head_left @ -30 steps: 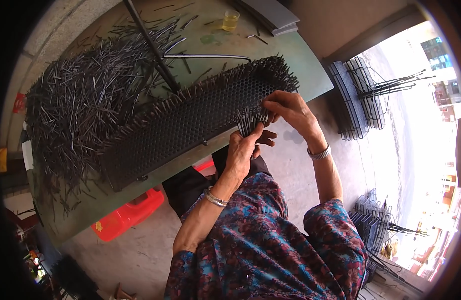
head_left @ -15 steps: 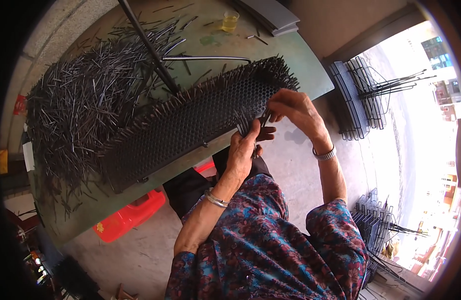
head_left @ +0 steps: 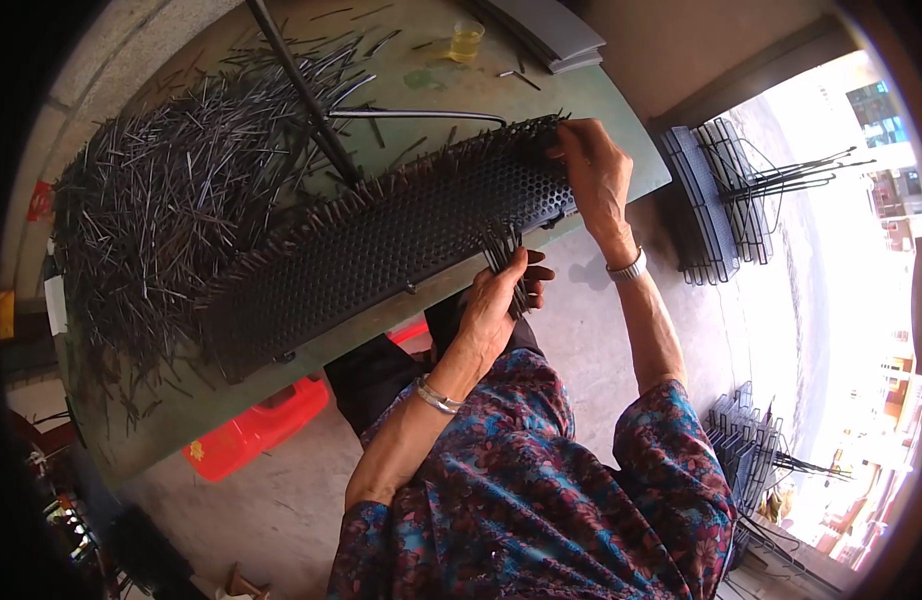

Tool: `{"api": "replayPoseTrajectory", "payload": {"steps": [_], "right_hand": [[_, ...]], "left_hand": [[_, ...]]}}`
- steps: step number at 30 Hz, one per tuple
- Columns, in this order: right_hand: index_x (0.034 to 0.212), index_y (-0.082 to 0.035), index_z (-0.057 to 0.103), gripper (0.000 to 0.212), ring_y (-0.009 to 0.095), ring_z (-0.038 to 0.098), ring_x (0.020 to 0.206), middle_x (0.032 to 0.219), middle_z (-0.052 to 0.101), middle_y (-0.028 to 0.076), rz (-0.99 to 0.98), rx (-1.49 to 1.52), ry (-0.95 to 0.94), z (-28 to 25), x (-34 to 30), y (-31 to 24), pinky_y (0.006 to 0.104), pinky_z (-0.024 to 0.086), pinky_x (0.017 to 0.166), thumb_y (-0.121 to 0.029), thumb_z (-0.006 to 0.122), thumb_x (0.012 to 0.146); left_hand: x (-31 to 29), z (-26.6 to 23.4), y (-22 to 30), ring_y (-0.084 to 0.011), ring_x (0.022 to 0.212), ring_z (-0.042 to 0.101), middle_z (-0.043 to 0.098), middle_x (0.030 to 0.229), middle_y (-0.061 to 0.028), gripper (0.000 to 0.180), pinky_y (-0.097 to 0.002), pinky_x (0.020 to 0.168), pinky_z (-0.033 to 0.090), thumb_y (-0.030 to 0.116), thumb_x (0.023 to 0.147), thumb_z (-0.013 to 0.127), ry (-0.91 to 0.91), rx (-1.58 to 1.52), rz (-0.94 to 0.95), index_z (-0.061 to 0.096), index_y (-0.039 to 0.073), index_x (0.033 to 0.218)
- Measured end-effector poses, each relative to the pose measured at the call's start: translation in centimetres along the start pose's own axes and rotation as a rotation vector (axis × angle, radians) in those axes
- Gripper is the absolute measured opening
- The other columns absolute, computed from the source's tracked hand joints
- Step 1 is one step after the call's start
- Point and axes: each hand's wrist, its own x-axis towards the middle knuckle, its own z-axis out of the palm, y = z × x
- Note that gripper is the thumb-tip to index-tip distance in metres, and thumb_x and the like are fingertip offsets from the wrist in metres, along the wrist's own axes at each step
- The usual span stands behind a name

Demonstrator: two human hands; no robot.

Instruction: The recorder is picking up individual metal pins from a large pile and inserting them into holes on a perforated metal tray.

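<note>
A long black perforated panel [head_left: 381,240] lies slantwise on the table, its round holes packed in rows. Many thin dark sticks [head_left: 351,195] stand up along its far side and thickly at its right end. Just off the panel's near edge, my left hand [head_left: 501,290] is closed round a bundle of dark sticks [head_left: 503,245]. At the panel's right end, my right hand [head_left: 599,170] has its fingers pinched together among the holes. Whatever is between those fingertips is too small and dark to make out.
A big heap of loose dark sticks [head_left: 181,190] covers the table's left side. A metal pole [head_left: 301,95] rises behind the panel. Farther back are a cup of yellow liquid [head_left: 466,42] and grey sheets [head_left: 546,35]. A red stool [head_left: 261,425] and wire racks [head_left: 716,200] stand around the table.
My right hand has left the bundle beside my left hand and moved up and away to the panel's right end. The left hand keeps its bundle nearly in place.
</note>
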Motion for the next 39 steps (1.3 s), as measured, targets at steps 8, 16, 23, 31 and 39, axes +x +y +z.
{"api": "replayPoseTrajectory", "payload": {"steps": [8, 16, 23, 31, 39], "right_hand": [[0.1, 0.0, 0.065, 0.014, 0.013, 0.07, 0.07, 0.076, 0.071, 0.009, 0.023, -0.078, -0.035, -0.3, 0.1, -0.1, 0.0243, 0.05, 0.061, -0.011, 0.062, 0.092], [0.096, 0.001, 0.064, 0.011, 0.017, 0.07, 0.065, 0.074, 0.069, 0.012, 0.047, -0.098, -0.096, -0.8, 0.5, -1.0, 0.0274, 0.051, 0.06, -0.008, 0.062, 0.09], [0.097, 0.001, 0.064, 0.01, 0.017, 0.07, 0.069, 0.076, 0.069, 0.012, -0.029, -0.061, -0.142, -1.0, 1.0, -1.2, 0.027, 0.052, 0.063, -0.006, 0.061, 0.09], [0.098, -0.001, 0.064, 0.01, 0.016, 0.07, 0.073, 0.08, 0.07, 0.01, -0.112, -0.054, -0.245, -1.5, 1.3, -0.8, 0.0273, 0.051, 0.065, -0.007, 0.061, 0.091], [0.096, -0.001, 0.064, 0.008, 0.019, 0.07, 0.072, 0.078, 0.067, 0.012, -0.151, -0.04, -0.222, -1.2, 1.5, -0.1, 0.0294, 0.052, 0.064, -0.005, 0.061, 0.09]], "left_hand": [[0.0, -0.3, 0.1, -0.0103, 0.067, 0.054, 0.066, 0.086, -0.01, 0.032, -0.0263, 0.06, 0.047, 0.034, 0.1, 0.053, 0.008, 0.014, 0.013, 0.06, 0.006, 0.113], [-0.1, -0.8, -0.3, -0.0084, 0.064, 0.049, 0.061, 0.079, -0.0059, 0.029, -0.026, 0.057, 0.042, 0.033, 0.1, 0.054, 0.034, -0.003, 0.024, 0.061, 0.006, 0.106], [-0.9, 0.4, 0.5, -0.0079, 0.066, 0.052, 0.062, 0.079, -0.0042, 0.032, -0.0258, 0.058, 0.044, 0.034, 0.099, 0.053, 0.11, 0.06, 0.019, 0.062, 0.006, 0.112], [-0.4, -0.3, 0.0, -0.0069, 0.06, 0.045, 0.061, 0.077, -0.0055, 0.03, -0.0238, 0.054, 0.037, 0.031, 0.1, 0.053, 0.031, 0.006, 0.037, 0.059, 0.005, 0.113], [-0.3, -0.1, -0.1, -0.0081, 0.059, 0.048, 0.063, 0.078, -0.0076, 0.025, -0.0247, 0.055, 0.04, 0.027, 0.099, 0.055, 0.049, 0.025, 0.051, 0.059, 0.004, 0.107]]}}
